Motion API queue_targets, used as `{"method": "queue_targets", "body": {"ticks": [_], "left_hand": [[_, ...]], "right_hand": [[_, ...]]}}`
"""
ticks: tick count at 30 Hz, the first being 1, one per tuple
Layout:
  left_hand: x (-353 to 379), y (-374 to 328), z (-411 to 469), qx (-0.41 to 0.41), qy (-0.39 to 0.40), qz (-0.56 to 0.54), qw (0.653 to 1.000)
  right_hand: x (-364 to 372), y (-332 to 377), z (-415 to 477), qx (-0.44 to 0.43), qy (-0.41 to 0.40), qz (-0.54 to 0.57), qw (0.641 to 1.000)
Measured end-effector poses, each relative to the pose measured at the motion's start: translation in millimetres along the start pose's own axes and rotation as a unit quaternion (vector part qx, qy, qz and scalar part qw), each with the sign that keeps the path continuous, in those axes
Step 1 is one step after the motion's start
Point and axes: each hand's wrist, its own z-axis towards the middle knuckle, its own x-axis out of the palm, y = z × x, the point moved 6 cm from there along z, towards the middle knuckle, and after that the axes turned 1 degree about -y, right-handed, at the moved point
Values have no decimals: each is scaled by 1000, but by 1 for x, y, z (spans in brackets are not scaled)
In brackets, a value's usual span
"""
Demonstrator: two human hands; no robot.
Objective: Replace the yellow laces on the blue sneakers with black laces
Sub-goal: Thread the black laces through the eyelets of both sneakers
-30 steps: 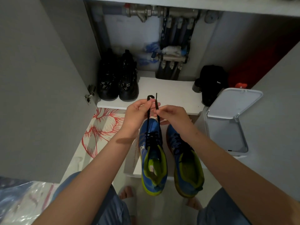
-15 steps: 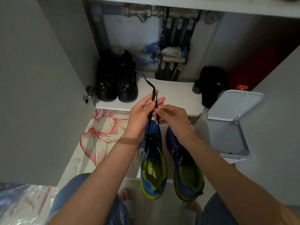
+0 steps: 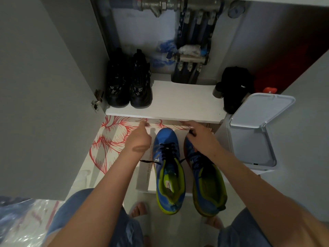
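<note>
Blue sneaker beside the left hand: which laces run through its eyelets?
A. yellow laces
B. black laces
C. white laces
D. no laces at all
B: black laces criss-cross the upper of the blue sneaker lying next to the left hand, and no yellow lace shows on it.

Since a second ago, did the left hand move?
Yes. The left hand has swung left and down: it overlapped the white shelf's front edge above the left sneaker; now it sits below that edge, left of the sneaker.
</note>
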Motion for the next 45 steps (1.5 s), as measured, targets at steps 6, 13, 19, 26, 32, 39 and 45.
{"method": "queue_targets", "body": {"ticks": [6,13,19,26,32,39,45], "left_hand": [[39,-3,-27,56,247,240,937],[54,8,-27,54,255,240,935],[57,18,-26,34,276,193,941],[56,20,-26,38,289,118,949],[56,23,-25,44,287,106,951],[56,27,-25,30,282,110,952],[59,31,-23,24,268,113,956]], "right_hand": [[41,21,-16,-99,189,-90,973],[55,33,-23,-174,139,-220,950],[51,33,-27,-225,143,-195,944],[67,37,-38,-294,128,-251,914],[65,37,-38,-282,82,-229,928],[56,22,-30,-166,61,-76,981],[55,-12,-18,90,120,192,970]]}}
